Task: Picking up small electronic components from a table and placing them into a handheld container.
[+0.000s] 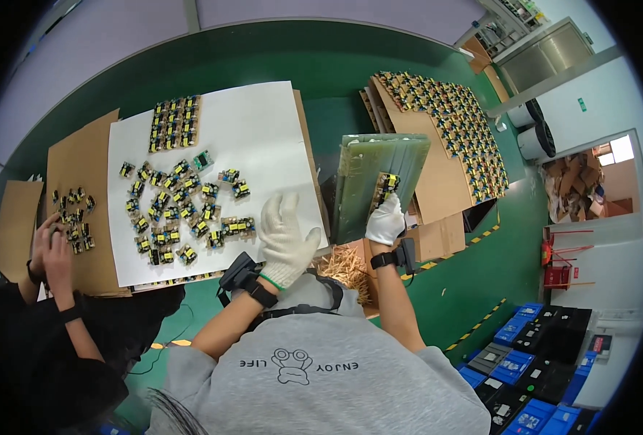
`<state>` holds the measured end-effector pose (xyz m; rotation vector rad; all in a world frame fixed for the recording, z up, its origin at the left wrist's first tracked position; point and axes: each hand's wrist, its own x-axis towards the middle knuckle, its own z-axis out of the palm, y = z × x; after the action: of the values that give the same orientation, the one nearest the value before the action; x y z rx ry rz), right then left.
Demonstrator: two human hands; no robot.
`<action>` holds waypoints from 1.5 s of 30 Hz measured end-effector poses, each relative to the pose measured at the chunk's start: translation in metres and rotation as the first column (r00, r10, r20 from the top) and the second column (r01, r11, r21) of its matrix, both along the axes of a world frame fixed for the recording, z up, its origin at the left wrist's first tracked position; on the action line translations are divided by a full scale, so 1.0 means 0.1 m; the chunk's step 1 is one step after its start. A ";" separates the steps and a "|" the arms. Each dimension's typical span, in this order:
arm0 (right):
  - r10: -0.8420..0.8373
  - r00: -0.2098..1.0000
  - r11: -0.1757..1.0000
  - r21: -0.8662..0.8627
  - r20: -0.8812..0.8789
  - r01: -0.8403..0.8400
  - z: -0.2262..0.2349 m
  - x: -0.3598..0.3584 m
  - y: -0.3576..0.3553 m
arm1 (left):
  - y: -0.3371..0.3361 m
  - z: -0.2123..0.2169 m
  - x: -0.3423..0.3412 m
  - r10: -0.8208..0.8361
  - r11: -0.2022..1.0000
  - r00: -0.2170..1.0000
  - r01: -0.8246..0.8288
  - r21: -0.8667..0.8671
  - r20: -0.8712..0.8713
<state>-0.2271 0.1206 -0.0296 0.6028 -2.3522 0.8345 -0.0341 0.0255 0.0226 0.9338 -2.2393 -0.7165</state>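
Observation:
My right hand (387,222), in a white glove, has its fingers closed on the lower end of a small circuit board strip (385,185) with yellow and black parts. It holds the strip over a greenish slab-like block (359,190); whether the strip touches the block I cannot tell. My left hand (287,239), gloved in white with a green cuff edge, is open over the right edge of a white board (263,130), fingers spread and nothing in it. Left of it many small circuit boards (186,210) lie scattered on the white board, with a neat block of them (175,123) behind.
At the right, cardboard (426,170) carries rows of circuit boards (466,138). A co-worker's hands (52,246) handle similar boards on brown cardboard (89,174) at the left. Thin wooden-looking offcuts (347,270) fill a box below. Blue and black crates (532,355) stand lower right.

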 end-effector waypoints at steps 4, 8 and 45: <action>0.053 0.999 0.996 0.069 0.004 -0.053 0.02 -0.01 0.03 | 0.03 -0.02 -0.02 -0.012 0.999 1.000 0.013 0.041 -0.008; -0.004 1.000 0.995 0.096 0.007 0.003 0.07 0.04 -0.03 | 0.01 0.02 0.03 0.010 1.000 0.999 -0.010 -0.001 0.038; 0.688 0.031 0.349 -0.293 0.725 -0.890 0.64 1.05 -0.71 | -0.32 0.37 0.64 0.301 0.564 0.899 0.101 0.819 -0.318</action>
<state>-0.1219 0.0500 0.0343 2.3170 -2.7280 1.5304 0.0299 -0.0066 0.0596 1.1501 -1.3651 -1.8136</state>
